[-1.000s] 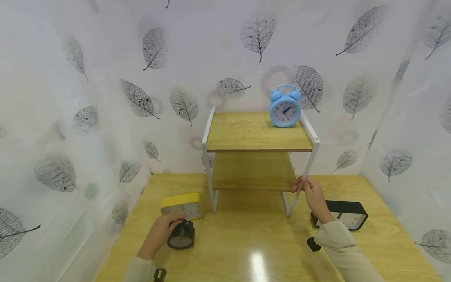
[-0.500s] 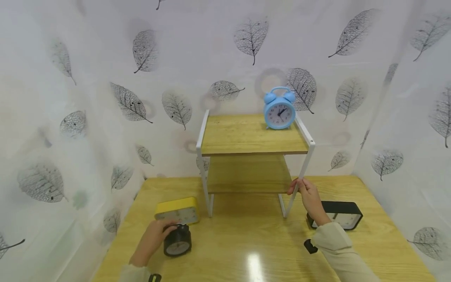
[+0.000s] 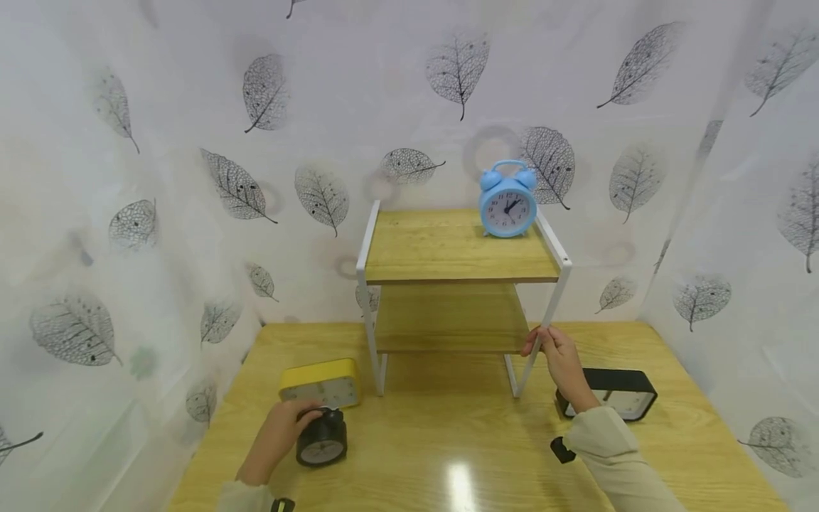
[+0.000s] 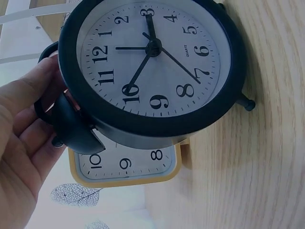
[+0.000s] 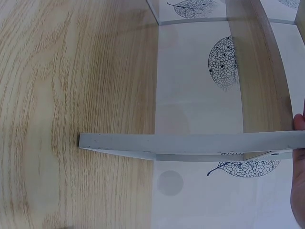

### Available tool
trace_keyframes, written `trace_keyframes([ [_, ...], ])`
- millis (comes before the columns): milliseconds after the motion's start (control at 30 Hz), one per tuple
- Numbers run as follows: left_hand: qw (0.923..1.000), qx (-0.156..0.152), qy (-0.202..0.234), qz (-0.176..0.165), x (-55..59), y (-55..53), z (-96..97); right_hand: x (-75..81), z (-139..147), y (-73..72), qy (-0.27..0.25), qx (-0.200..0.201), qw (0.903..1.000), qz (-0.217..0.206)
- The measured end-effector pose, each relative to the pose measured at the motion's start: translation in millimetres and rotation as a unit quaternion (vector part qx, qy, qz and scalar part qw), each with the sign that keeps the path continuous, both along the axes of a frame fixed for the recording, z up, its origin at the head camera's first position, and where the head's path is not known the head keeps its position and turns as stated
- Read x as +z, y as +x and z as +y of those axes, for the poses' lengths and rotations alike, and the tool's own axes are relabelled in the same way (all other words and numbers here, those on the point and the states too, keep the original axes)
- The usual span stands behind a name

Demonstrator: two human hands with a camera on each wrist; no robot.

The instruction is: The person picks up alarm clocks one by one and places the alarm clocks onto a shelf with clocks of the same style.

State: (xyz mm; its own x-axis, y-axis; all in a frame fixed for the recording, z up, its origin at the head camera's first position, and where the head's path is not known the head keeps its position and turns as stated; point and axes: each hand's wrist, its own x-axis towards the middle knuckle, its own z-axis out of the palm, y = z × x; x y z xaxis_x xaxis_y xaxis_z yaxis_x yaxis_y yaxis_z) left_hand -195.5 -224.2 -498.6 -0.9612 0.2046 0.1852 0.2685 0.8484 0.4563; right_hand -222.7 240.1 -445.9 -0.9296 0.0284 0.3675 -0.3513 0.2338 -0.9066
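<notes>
My left hand (image 3: 279, 435) grips a black twin-bell alarm clock (image 4: 128, 125) by its top handle; the clock's feet are close to the table, and I cannot tell whether they touch it. Right behind it stands a yellow rectangular clock (image 3: 320, 372), partly covered by the black one in the left wrist view. My right hand (image 3: 563, 364) holds the right front leg of a white-framed two-tier shelf (image 3: 461, 267), fingers curled around the white leg (image 5: 200, 142) near the lower board. On the top board, toward the right, stands a light blue twin-bell alarm clock (image 3: 507, 210).
A black rectangular clock (image 3: 617, 384) stands on the wooden table (image 3: 409, 441) to the right, partly behind my right forearm. Leaf-patterned sheeting (image 3: 409, 85) surrounds the table at the back and both sides.
The head view has shifted slightly, so everything sits a little left and lower. Both hands keep their holds, and the black alarm clock stays before the yellow one.
</notes>
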Motion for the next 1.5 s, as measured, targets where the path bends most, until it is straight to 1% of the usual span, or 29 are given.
trace_keyframes([
  [200, 0.9999, 0.014, 0.004, -0.009, -0.5, 1.4, 0.7, -0.6, 0, -1.3, 0.002, 0.000, 1.0000, 0.004],
  [367, 0.9999, 0.013, 0.004, 0.001, -0.7, 2.2, 0.2, -1.6, 0, -1.3, -0.001, 0.000, 1.0000, 0.008],
  [500, 0.9999, 0.008, 0.000, 0.009, -1.5, 2.8, -0.4, -1.4, -1, -0.2, 0.001, -0.004, 1.0000, 0.008],
  [667, 0.9998, -0.009, -0.006, 0.019, -3.0, 3.4, -3.1, -1.6, -1, 1.9, 0.011, -0.009, 0.9999, 0.006],
  [833, 0.9995, -0.020, -0.006, 0.024, -4.7, 4.4, -5.0, -13.3, 4, -5.2, 0.010, -0.006, 0.9999, 0.003],
  [967, 0.9993, -0.025, -0.006, 0.027, -3.3, 5.2, -5.4, -21.1, 8, -11.1, 0.010, -0.008, 0.9999, -0.001],
  [1133, 0.9987, -0.031, -0.008, 0.040, -0.1, 5.5, -5.5, -23.3, 10, -12.9, 0.016, -0.008, 0.9998, 0.007],
  [1233, 0.9984, -0.036, -0.007, 0.043, 2.4, 5.7, -4.6, -24.3, 11, -12.9, 0.020, -0.009, 0.9997, 0.012],
  [1367, 0.9989, -0.033, -0.003, 0.033, 4.7, 6.3, -3.0, -24.7, 11, -12.9, 0.015, -0.009, 0.9997, 0.015],
  [1500, 0.9990, -0.028, -0.008, 0.033, 6.7, 7.7, -2.8, -25.1, 10, -12.8, 0.008, -0.006, 0.9998, 0.016],
])
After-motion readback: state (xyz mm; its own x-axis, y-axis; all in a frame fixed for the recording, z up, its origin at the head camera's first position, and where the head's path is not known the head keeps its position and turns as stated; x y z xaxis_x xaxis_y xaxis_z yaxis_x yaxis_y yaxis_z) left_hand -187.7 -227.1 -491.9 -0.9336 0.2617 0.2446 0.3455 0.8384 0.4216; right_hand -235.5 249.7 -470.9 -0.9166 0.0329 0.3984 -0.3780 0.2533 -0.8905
